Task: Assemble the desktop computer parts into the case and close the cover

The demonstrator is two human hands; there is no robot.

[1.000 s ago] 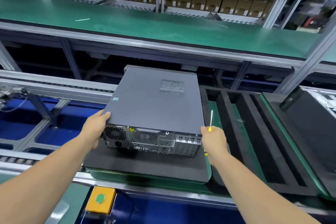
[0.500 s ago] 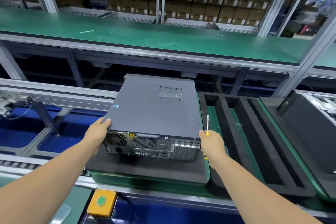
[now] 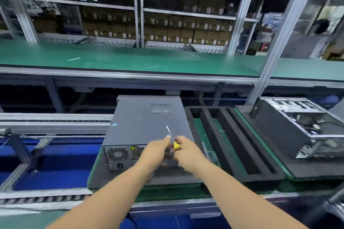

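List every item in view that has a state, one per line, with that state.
computer case: cover on, lying flat on the foam pad, rear ports facing the camera.
screwdriver: held above the case's rear edge, shaft pointing up and away.
right hand: grips the screwdriver's yellow handle.
left hand: at the screwdriver beside the right hand; grip blurred.
foam tray: slots hold nothing.
second case: cover off, insides exposed.

Both hands (image 3: 158, 151) (image 3: 188, 151) off the case's (image 3: 145, 122) sides, now together at the screwdriver (image 3: 172, 138) over its rear edge.
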